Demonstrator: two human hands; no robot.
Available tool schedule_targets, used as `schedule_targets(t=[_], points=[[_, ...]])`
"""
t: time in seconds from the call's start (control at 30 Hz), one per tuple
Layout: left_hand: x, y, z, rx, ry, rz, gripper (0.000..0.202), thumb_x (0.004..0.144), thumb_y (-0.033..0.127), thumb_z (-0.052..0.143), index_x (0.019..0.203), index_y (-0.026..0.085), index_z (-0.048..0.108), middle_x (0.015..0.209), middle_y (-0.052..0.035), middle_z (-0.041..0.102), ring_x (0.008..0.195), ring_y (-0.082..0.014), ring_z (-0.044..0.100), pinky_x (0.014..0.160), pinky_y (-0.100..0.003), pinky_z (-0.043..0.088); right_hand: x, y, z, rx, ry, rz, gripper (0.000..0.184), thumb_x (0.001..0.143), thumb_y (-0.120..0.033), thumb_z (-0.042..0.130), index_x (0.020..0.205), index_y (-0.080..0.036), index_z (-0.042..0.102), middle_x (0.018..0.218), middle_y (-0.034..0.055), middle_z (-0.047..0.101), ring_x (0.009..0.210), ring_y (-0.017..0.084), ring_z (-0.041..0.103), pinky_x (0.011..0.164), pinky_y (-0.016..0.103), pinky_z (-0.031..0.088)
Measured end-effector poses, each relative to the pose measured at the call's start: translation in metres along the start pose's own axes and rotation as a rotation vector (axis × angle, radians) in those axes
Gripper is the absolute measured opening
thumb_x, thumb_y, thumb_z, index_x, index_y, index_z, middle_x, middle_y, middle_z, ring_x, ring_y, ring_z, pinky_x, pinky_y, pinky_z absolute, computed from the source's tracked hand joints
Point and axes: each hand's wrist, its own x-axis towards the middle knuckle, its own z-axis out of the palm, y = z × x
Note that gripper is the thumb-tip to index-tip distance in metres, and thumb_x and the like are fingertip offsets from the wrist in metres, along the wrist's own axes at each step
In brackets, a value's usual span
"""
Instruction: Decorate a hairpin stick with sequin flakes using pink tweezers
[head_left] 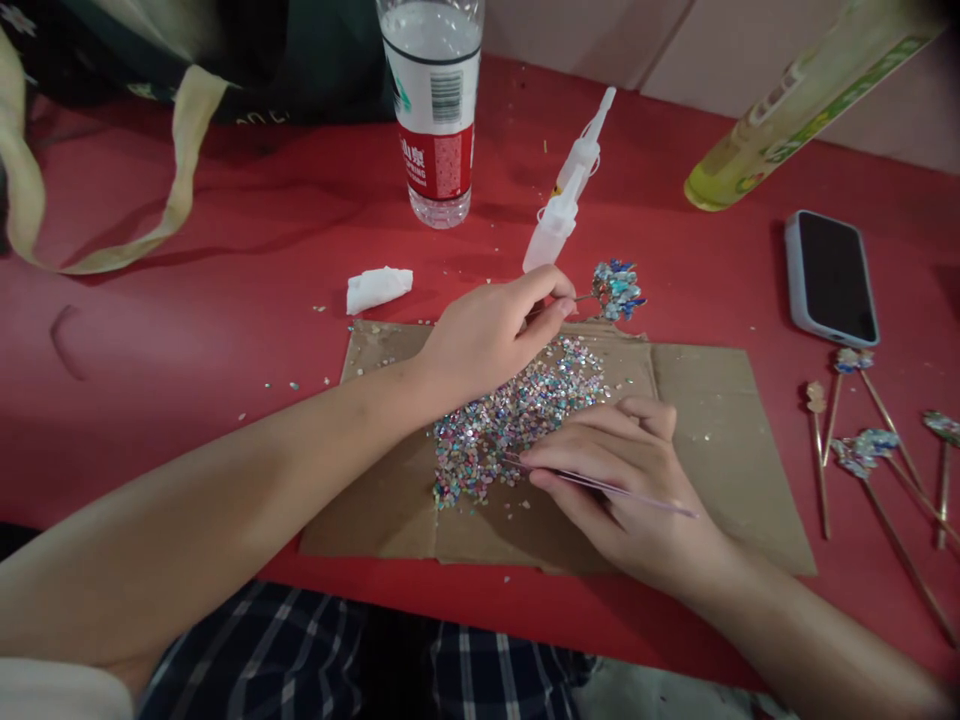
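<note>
Between thumb and fingers, my left hand (495, 325) pinches the thin stem of a hairpin-like stick ornament (618, 290). Its blue, teal and gold head points right, above the cardboard's far edge. Thin tweezers (600, 484) are gripped in my right hand (622, 480), their tips down among small shiny shell-like chips (495, 430). Whether a chip is between the tips is too small to tell. The multicoloured chips lie spread over the brown cardboard (712, 450), partly hidden under both hands.
Behind the hands are a water bottle (439, 110), white squeeze bottles (562, 205) and a folded tissue (379, 289). To the right lie a phone (832, 275), a yellow-green bottle (787, 120) and several decorated sticks (866, 450). A bag strap (180, 170) rests at left on the red table (285, 250).
</note>
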Motion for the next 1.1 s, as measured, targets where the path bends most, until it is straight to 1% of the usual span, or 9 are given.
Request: schedule_targets(t=[0.4,0.57,0.67,0.73,0.83,0.9,0.97,1.03,1.1], points=[[0.0,-0.001,-0.001,-0.001,-0.005,0.01,0.017,0.095,0.028,0.041,0.097,0.021,0.056,0.066,0.0023,0.059,0.056,-0.0091,0.051,0.053,-0.023,0.035,0.0,0.001,0.001,0.051,0.002,0.041,0.016,0.093,-0.024,0.054,0.084,-0.025,0.067,0.076,-0.0046,0.073,0.075,0.013,0.063,0.081,0.036,0.028],[0.0,-0.002,-0.001,0.006,-0.005,0.006,0.019,0.096,0.029,0.041,0.099,0.019,0.056,0.066,0.0028,0.059,0.056,-0.008,0.051,0.054,-0.022,0.035,-0.001,0.003,-0.002,0.148,0.022,0.146,0.014,0.091,-0.023,0.056,0.085,-0.027,0.067,0.079,-0.0045,0.073,0.077,0.014,0.064,0.083,0.037,0.03],[-0.001,-0.001,-0.001,0.028,-0.004,-0.002,0.019,0.096,0.03,0.04,0.099,0.02,0.057,0.065,0.0035,0.059,0.056,-0.008,0.049,0.054,-0.022,0.035,-0.002,0.008,-0.006,0.29,0.047,0.281,0.018,0.092,-0.025,0.053,0.082,-0.027,0.068,0.081,-0.0035,0.073,0.08,0.016,0.065,0.083,0.037,0.036],[-0.001,-0.001,-0.003,0.09,0.02,0.019,0.019,0.096,0.029,0.041,0.098,0.02,0.057,0.069,0.0026,0.06,0.06,-0.0089,0.051,0.057,-0.023,0.036,-0.003,0.013,-0.007,0.472,0.096,0.395,0.022,0.093,-0.027,0.052,0.08,-0.027,0.069,0.079,-0.0028,0.072,0.078,0.015,0.065,0.077,0.034,0.042],[0.0,-0.002,-0.005,0.244,0.076,0.114,0.017,0.095,0.026,0.044,0.095,0.019,0.059,0.081,-0.0003,0.065,0.072,-0.0117,0.054,0.065,-0.025,0.039,-0.004,0.021,-0.008,0.802,0.195,0.526,0.022,0.093,-0.03,0.051,0.082,-0.026,0.069,0.075,-0.0015,0.071,0.071,0.014,0.066,0.068,0.03,0.049],[0.002,-0.005,-0.008,0.352,0.089,0.185,0.017,0.095,0.025,0.044,0.095,0.019,0.06,0.086,-0.0017,0.066,0.077,-0.0135,0.054,0.069,-0.027,0.04,-0.003,0.027,-0.01,0.962,0.237,0.566,0.021,0.093,-0.03,0.052,0.082,-0.024,0.069,0.071,-0.0006,0.07,0.068,0.014,0.066,0.067,0.029,0.051],[0.004,-0.01,-0.012,0.452,0.087,0.253,0.018,0.094,0.024,0.045,0.095,0.019,0.062,0.087,-0.0027,0.066,0.079,-0.0149,0.054,0.069,-0.028,0.04,-0.002,0.033,-0.015,1.064,0.267,0.579,0.02,0.091,-0.03,0.054,0.08,-0.022,0.068,0.067,-0.0003,0.069,0.065,0.014,0.066,0.065,0.029,0.052],[0.007,-0.016,-0.016,0.533,0.067,0.326,0.018,0.093,0.023,0.046,0.094,0.02,0.063,0.086,-0.0031,0.065,0.079,-0.0157,0.054,0.069,-0.029,0.041,0.0,0.041,-0.021,1.114,0.318,0.578,0.018,0.089,-0.029,0.057,0.078,-0.021,0.068,0.066,-0.0004,0.068,0.061,0.013,0.064,0.063,0.027,0.052],[0.009,-0.02,-0.02,0.575,0.029,0.395,0.016,0.092,0.023,0.048,0.093,0.02,0.064,0.085,-0.0028,0.065,0.078,-0.016,0.054,0.069,-0.029,0.041,0.001,0.05,-0.028,1.114,0.391,0.571,0.016,0.087,-0.028,0.058,0.077,-0.02,0.068,0.067,0.0,0.067,0.06,0.012,0.062,0.061,0.027,0.052]])
